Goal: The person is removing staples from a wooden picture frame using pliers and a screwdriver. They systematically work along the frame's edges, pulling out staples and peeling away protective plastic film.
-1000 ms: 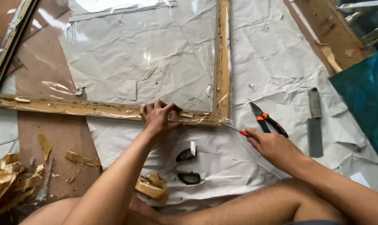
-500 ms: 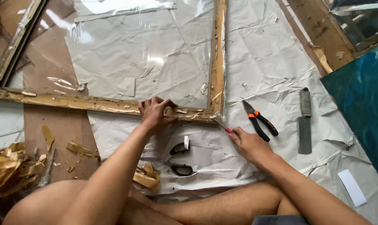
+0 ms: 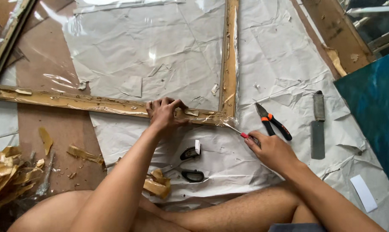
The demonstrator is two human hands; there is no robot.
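A worn wooden frame (image 3: 74,101) with clear film across it lies on crumpled white paper. My left hand (image 3: 163,114) presses down on the frame's near rail, close to its right corner. My right hand (image 3: 269,149) grips a thin screwdriver (image 3: 234,129) with a red collar. Its metal tip touches the frame's corner (image 3: 226,120). Both my forearms reach out over my bare legs at the bottom of the view.
Orange-handled pliers (image 3: 272,121) and a flat metal file (image 3: 318,125) lie right of my right hand. Black scissors (image 3: 191,164) lie between my arms. Torn gold tape scraps (image 3: 3,174) pile at the left. A teal painted panel (image 3: 374,107) sits at the right.
The view has shifted slightly. My right hand has kept the screwdriver tip at the frame corner, and my left hand has stayed on the rail.
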